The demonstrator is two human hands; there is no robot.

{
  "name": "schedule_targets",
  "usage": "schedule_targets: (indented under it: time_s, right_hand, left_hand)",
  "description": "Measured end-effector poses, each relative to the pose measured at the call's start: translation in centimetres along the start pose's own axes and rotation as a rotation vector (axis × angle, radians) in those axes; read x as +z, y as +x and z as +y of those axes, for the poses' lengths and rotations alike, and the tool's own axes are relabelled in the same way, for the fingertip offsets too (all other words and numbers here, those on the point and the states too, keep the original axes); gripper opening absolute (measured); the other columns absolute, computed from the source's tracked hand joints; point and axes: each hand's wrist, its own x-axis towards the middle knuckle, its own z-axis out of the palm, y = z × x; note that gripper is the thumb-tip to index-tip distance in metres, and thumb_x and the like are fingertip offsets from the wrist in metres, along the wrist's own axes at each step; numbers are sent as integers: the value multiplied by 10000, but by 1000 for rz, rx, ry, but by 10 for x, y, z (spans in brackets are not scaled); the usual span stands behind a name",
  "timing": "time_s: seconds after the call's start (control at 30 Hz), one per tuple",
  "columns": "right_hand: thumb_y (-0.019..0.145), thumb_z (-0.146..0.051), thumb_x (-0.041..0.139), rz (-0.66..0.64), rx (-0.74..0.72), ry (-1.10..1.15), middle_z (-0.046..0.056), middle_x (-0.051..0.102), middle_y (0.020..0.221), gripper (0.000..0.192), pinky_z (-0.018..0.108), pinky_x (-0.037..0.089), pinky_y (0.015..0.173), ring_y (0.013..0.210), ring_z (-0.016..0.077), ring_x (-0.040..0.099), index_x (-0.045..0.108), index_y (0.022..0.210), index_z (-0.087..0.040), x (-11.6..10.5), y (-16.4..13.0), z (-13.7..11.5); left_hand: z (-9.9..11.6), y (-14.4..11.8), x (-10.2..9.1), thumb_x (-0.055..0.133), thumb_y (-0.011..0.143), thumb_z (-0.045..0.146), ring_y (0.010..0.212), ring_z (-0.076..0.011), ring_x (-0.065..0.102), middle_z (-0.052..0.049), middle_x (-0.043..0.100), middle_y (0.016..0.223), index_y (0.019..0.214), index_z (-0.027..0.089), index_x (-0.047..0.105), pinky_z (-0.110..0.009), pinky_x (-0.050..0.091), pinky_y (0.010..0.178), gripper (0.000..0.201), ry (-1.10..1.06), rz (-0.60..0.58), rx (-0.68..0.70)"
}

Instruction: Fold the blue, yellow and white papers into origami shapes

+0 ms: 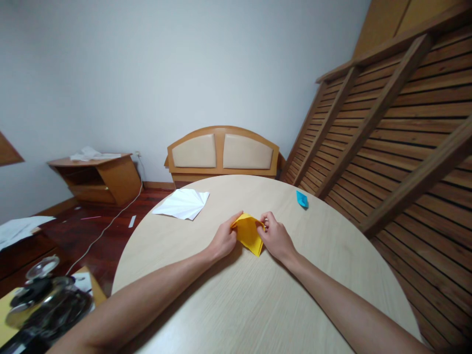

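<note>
Both hands, left hand (223,240) and right hand (276,238), pinch creased yellow paper (250,234) on the pale wood-grain table (236,300).

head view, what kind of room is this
Probably a bedroom at home used for paper craft: a padded headboard leans against the wall, slatted bed frames stand propped at right, and a bedside cabinet sits by the wall.

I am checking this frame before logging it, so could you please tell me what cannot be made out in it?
All in the head view:
- Yellow paper: its side edges lie under the left hand and right hand, so the folds there are hidden.
- Blue paper piece: too small to tell its shape.
- Dark objects at lower left: blurred and cut off by the frame edge.
- Round table: near edge cut off at the bottom.
</note>
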Motion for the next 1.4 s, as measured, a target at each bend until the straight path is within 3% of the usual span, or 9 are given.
schedule_targets:
  time_s: [0.13, 0.27, 0.4, 0.5, 0.7, 0.8, 0.93, 1.13, 1.4]
  right_hand:
    - [834, -200, 480, -24, 58, 107, -34, 634, 624, 249, 218, 320, 455, 499, 153, 551, 536, 1076, -219, -1, 1, 9]
    - [823, -184, 429, -69, 54, 337, 13, 700, 809, 372, 213, 412, 506, 592, 141, 590, 603, 1152, -198, 0, 4, 16]
    - [837, -232, 435, -122, 58, 498, 76, 700, 1155, 404, 270, 546, 689, 920, 181, 667, 678, 1158, -201, -2, 9, 23]
    - [821, -240, 459, -138, 50, 531, 74, 711, 1177, 370, 352, 536, 895, 1053, 204, 654, 746, 1053, -214, -4, 12, 28]
    - [812, -241, 501, -202, 33, 552, 69, 738, 1131, 316, 388, 494, 974, 1078, 221, 659, 771, 975, -216, -12, 12, 29]
    - [832, -224, 487, -215, -7, 532, 58, 737, 1124, 299, 393, 463, 1012, 1090, 215, 651, 763, 948, -217, -16, 10, 24]
    - [850, -222, 476, -260, -23, 525, 56, 727, 1139, 283, 389, 454, 1016, 1090, 211, 644, 749, 923, -209, -17, 7, 19]
    - [828, -243, 481, -265, 42, 569, 63, 719, 1164, 269, 395, 483, 979, 1096, 228, 645, 734, 914, -207, -17, 8, 17]
    - [873, -442, 557, -222, 180, 646, 71, 729, 955, 466, 323, 550, 719, 859, 216, 699, 567, 1252, -171, -19, 8, 14]
  left_hand:
    - [3, -2, -5, 407, 794, 0, 1372, -214, 469, -86, 529, 1457, 1355, 175, 600, -431, 271, 1205, 618, 24, -52, -3]
    - [0, -1, -8, 422, 786, -7, 1439, -212, 372, -77, 416, 1542, 1341, 205, 619, -425, 204, 1229, 625, 67, -72, 6]
    - [-2, 0, -9, 454, 783, 3, 1415, -228, 409, -87, 420, 1541, 1309, 219, 647, -426, 256, 1210, 600, 26, -96, 44]
    - [3, 1, -11, 517, 793, 52, 1405, -268, 419, -112, 400, 1550, 1237, 202, 697, -435, 303, 1182, 502, -47, -101, 19]
    - [18, -1, -21, 569, 799, 177, 1255, -290, 551, -119, 586, 1379, 1241, 204, 688, -430, 449, 1049, 459, -299, -291, 1]
    - [17, 1, -20, 585, 853, 297, 1185, -275, 593, -129, 615, 1331, 1239, 185, 663, -393, 497, 966, 409, -346, -203, -89]
    - [11, 7, -15, 713, 806, 409, 897, -207, 676, -132, 706, 1072, 1397, 152, 486, -299, 527, 737, 683, -381, -43, -217]
    - [8, 10, -14, 796, 715, 415, 670, -155, 629, -83, 694, 791, 918, 111, 666, -226, 437, 541, 387, -272, 33, -307]
    - [9, 7, -13, 801, 681, 380, 609, -127, 596, -20, 628, 700, 804, 159, 594, -196, 447, 493, 327, -252, 74, -345]
